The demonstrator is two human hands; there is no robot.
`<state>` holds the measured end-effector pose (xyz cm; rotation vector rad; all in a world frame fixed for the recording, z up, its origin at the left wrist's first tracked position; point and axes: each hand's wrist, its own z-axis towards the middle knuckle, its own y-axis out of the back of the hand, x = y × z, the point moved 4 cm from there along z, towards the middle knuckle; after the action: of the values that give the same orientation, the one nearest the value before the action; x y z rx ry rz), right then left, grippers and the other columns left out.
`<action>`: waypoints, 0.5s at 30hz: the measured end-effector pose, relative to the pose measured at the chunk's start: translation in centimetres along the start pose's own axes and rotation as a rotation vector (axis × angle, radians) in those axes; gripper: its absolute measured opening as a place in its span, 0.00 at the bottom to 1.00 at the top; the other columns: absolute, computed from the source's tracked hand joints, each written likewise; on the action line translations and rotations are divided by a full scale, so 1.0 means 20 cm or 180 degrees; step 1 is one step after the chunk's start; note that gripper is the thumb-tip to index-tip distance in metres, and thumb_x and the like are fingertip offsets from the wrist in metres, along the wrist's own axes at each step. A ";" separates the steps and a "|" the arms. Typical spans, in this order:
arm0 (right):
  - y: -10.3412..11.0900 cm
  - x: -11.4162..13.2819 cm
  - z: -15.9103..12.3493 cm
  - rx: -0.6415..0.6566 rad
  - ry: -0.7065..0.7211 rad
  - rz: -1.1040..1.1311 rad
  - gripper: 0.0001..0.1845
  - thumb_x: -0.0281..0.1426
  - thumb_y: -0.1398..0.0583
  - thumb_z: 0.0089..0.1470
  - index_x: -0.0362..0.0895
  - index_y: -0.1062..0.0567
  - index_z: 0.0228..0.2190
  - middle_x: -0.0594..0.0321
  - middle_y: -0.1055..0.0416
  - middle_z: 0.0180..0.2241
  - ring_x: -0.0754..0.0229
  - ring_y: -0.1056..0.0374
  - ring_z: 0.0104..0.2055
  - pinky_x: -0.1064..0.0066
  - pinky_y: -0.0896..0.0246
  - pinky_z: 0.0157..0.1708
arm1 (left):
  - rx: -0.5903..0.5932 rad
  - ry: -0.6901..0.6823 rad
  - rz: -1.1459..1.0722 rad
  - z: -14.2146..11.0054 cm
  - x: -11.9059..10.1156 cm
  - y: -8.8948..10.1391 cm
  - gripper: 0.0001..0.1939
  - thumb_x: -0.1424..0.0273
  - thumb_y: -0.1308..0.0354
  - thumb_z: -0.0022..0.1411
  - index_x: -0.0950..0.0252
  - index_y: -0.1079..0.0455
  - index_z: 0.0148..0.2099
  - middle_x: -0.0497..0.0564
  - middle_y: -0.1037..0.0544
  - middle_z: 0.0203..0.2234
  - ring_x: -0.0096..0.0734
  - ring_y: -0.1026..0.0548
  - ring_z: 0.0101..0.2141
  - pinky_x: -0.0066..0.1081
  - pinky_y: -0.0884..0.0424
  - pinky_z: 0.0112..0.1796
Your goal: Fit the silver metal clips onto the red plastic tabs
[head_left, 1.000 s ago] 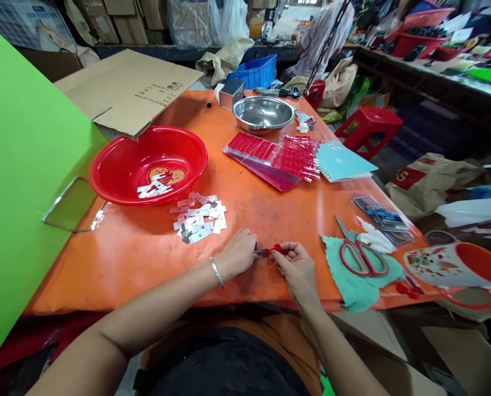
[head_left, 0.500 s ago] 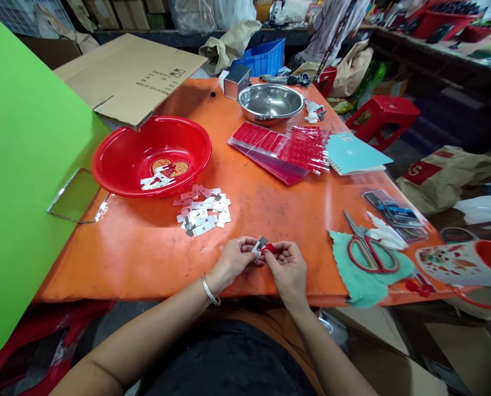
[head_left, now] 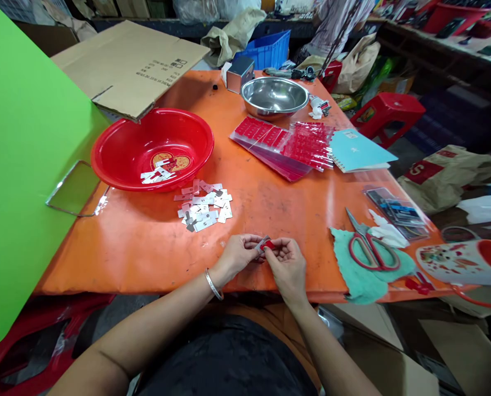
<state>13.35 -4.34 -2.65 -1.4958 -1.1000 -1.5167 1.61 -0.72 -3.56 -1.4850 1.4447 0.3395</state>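
Note:
My left hand (head_left: 236, 257) pinches a small flat metal plate (head_left: 262, 242) near the front of the orange table (head_left: 146, 247). With thumb and fingers, my right hand (head_left: 288, 269) holds a small red piece (head_left: 267, 245) against that plate; fingertips hide part of both. Up and left of my hands lies a loose pile of similar silvery-white plates (head_left: 206, 206). Behind the pile, a red basin (head_left: 109, 159) contains several more plates (head_left: 156, 175).
Scissors (head_left: 371, 250) rest on a green cloth (head_left: 344, 264) at right, beside a mug (head_left: 455, 261). Farther back are red sheets (head_left: 270, 148), a blue notebook (head_left: 360, 149) and a steel bowl (head_left: 275, 96). Cardboard (head_left: 125, 66) overhangs the basin; a bright green panel (head_left: 22, 165) stands left.
The plate between my hands has tilted and now shows more edge-on. Both hands stay together in nearly the same place; the view has shifted slightly.

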 end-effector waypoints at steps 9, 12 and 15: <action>-0.01 -0.02 0.00 0.0004 0.0002 -0.0065 0.10 0.32 0.36 0.47 0.45 0.33 0.31 0.65 0.32 0.28 0.63 0.32 0.28 0.71 0.32 0.27 | -0.0049 0.0026 0.0085 -0.01 -0.01 0.00 0.13 0.74 0.32 0.46 0.71 0.26 0.37 0.53 0.20 0.28 0.25 0.24 0.26 0.25 0.27 0.31; -0.01 -0.02 0.00 -0.0006 -0.0002 -0.0102 0.10 0.32 0.36 0.47 0.45 0.33 0.31 0.66 0.32 0.28 0.63 0.32 0.28 0.71 0.32 0.27 | -0.0059 0.0048 0.0115 -0.01 -0.02 -0.01 0.12 0.75 0.33 0.48 0.71 0.26 0.38 0.53 0.20 0.29 0.25 0.24 0.26 0.26 0.27 0.32; -0.01 -0.02 0.01 -0.0023 0.0010 -0.0139 0.10 0.31 0.37 0.47 0.45 0.33 0.31 0.66 0.32 0.28 0.63 0.32 0.28 0.71 0.32 0.27 | -0.0039 0.0072 0.0164 -0.02 -0.03 -0.01 0.12 0.76 0.34 0.50 0.71 0.26 0.39 0.54 0.20 0.30 0.26 0.24 0.27 0.26 0.27 0.33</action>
<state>13.29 -4.21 -3.08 -1.4825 -1.1331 -1.5539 1.50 -0.70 -2.81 -1.4676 1.5033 0.3645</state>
